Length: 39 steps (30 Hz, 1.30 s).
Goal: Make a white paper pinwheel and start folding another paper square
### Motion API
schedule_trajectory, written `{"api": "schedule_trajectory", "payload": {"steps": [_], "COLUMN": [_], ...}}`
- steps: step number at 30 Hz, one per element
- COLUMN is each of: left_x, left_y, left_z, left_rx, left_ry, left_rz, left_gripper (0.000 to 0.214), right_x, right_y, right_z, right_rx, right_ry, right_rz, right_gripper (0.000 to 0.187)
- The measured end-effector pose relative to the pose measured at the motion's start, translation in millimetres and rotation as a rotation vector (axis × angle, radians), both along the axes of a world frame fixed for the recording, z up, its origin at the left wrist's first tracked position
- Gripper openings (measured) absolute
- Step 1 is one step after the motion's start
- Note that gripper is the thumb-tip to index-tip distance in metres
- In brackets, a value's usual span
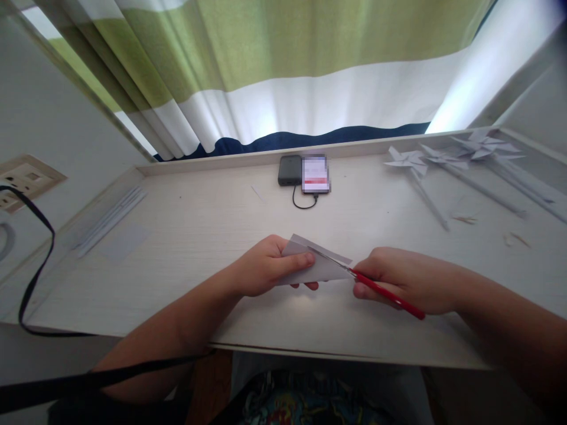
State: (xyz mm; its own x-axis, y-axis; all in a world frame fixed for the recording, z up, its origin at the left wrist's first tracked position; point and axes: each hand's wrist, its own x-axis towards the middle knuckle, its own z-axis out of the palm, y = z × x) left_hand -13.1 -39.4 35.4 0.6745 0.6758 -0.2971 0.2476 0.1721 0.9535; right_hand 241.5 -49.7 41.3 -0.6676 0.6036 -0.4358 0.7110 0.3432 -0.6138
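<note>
My left hand [270, 265] grips a piece of white paper [325, 271], thumb on top and fingers underneath. The paper is held a little above the table near its front edge. In my right hand [398, 274] is a pair of scissors [390, 295] with red handles. Their metal blades point left and lie along the paper's upper part, where a narrow strip stands along the cut line. Whether the blades are fully closed is too small to tell.
Paper pinwheels [407, 162] on rolled paper sticks lie at the back right, near small scraps [465, 219]. A black power bank [289, 171] is cabled to a phone [315, 174]. Paper rolls [113, 221] and a paper square [126, 241] lie left. A black strap [39, 268] hangs at the left.
</note>
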Motion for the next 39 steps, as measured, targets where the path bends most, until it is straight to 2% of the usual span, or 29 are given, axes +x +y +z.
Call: {"api": "schedule_trajectory", "payload": {"steps": [5,11,18,25,34,39], "left_x": [0.0,0.8,1.2,0.8,1.5,1.5], "left_y": [-0.1,-0.5,-1.4,-0.7,-3.0,-3.4], "left_z": [0.9,1.3,0.3,1.0,2.2,1.4], "left_rx": [-0.023,-0.025,-0.016,-0.028,-0.015,-0.019], "left_ry": [-0.028,-0.012,0.007,0.031,0.033,0.03], "left_rz": [-0.011,0.0,-0.021,-0.031,-0.048,-0.066], "left_gripper": [0.03,0.032,0.033,0.033,0.033,0.033], "right_x": [0.0,-0.6,-2.9,-3.7,-4.4,-4.1], "right_y": [0.1,-0.5,-1.6,-2.5,-2.3,-2.3], "right_z": [-1.1,-2.1,-1.0,-2.6,0.2,-0.1], "right_rx": [-0.001,0.114,0.155,0.1,0.149,0.114], "right_ry": [-0.012,-0.047,-0.059,-0.05,-0.03,-0.036], "right_rz": [-0.015,-0.001,0.025,-0.017,0.035,0.021], "right_gripper": [0.047,0.045,0.042,0.047,0.043,0.044]}}
